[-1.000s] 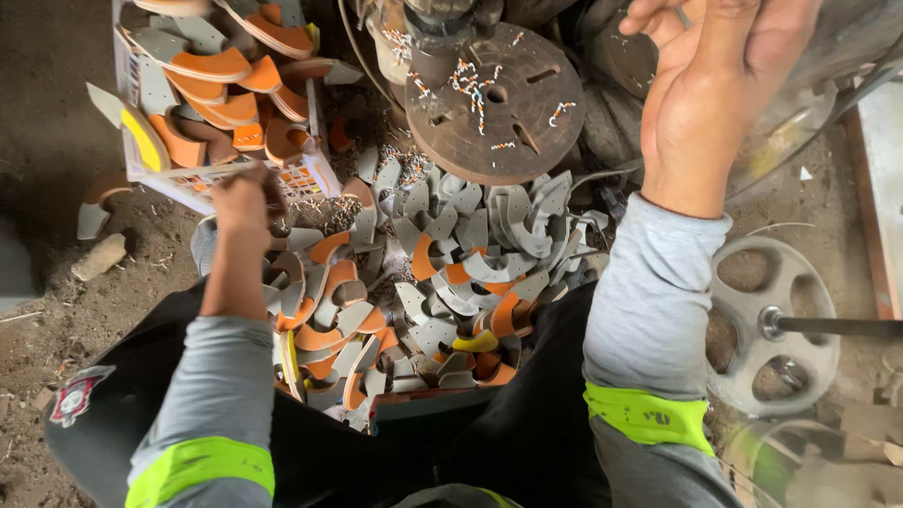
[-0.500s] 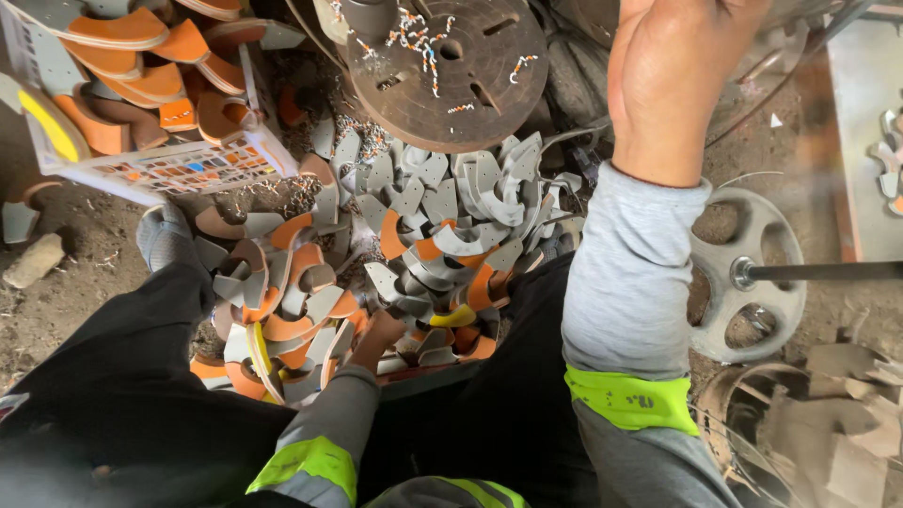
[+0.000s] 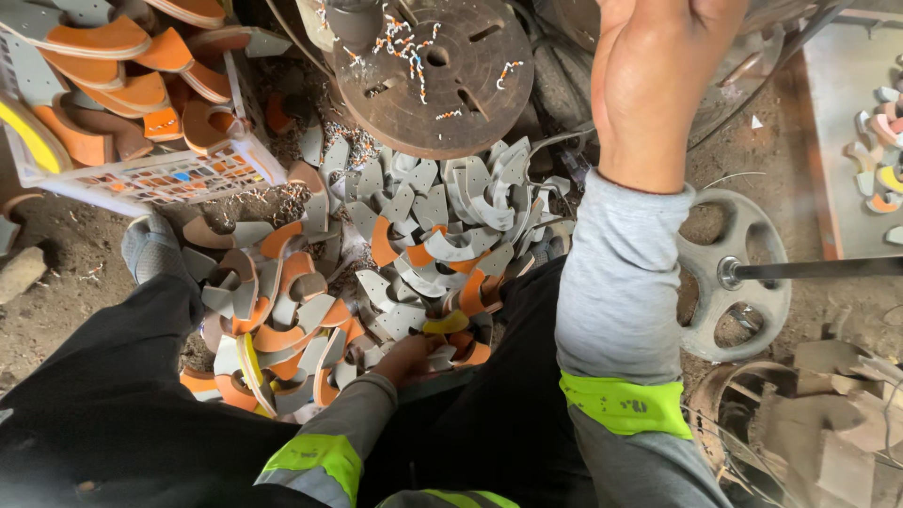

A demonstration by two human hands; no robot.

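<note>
My left hand (image 3: 406, 356) digs into the near edge of the pile of curved grey and orange offcuts (image 3: 395, 254), fingers curled around a few; they look light, stiff, loosely stacked, best pinched by the flat arc; my right hand (image 3: 658, 80) is raised, palm open.

Dusty dirt floor (image 3: 56, 310), daylit
</note>
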